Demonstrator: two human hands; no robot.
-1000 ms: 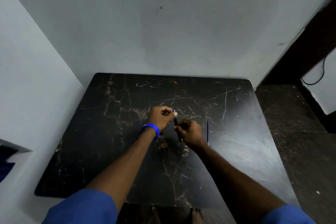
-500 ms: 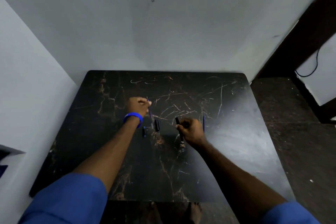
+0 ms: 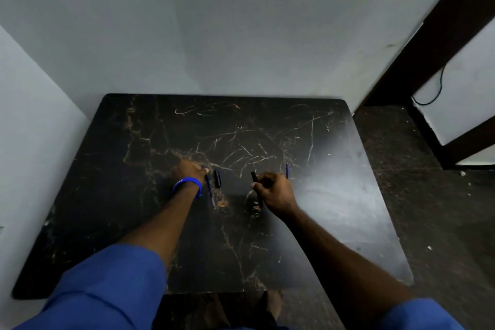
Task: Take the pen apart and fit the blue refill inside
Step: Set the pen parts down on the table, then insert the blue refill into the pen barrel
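My left hand [image 3: 188, 169], with a blue wristband, rests low on the black marble table [image 3: 134, 195] and pinches the far end of a thin blue refill [image 3: 210, 189]. The refill slants down toward me beside that wrist. Just right of it a short black pen piece [image 3: 217, 178] lies loose on the table. Further right, my right hand [image 3: 272, 187] is closed around the black pen barrel [image 3: 254, 177], whose open end points away from me. A second thin blue refill [image 3: 287, 170] lies on the table just beyond my right hand, partly hidden by it.
The table stands in a corner between a grey wall behind and a wall on the left. A dark floor [image 3: 428, 195] and a dark door frame [image 3: 434, 35] with a hanging cable are on the right. My bare feet show under the near edge.
My left hand has drawn the thin refill out of the barrel, moved left and lowered it to the table. The right hand has kept the barrel almost still.
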